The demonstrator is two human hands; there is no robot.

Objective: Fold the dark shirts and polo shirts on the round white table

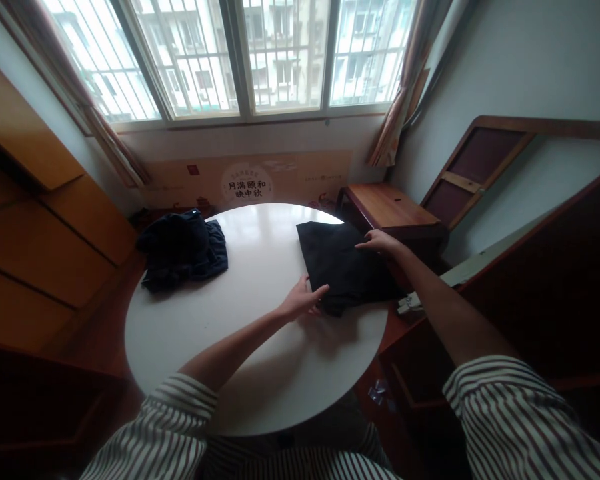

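A folded black garment (345,260) lies at the right side of the white round table, reaching over its right edge. At its near left corner is my left hand (303,300), the thumb over the cloth and the fingers partly beneath it. My right hand (380,242) is at the far right edge of the same garment, thumb pointing left across the cloth; some of its fingers are hidden. Both hands appear closed on the fabric. What kind of garment it is cannot be made out.
A dark blue pile of clothing (183,250) sits on the left of the white table (250,327). Behind stand a wooden side table (393,203) and a printed cardboard panel (180,177) under the window. Wooden cabinets (45,247) line the left; dark furniture (545,287) is at right.
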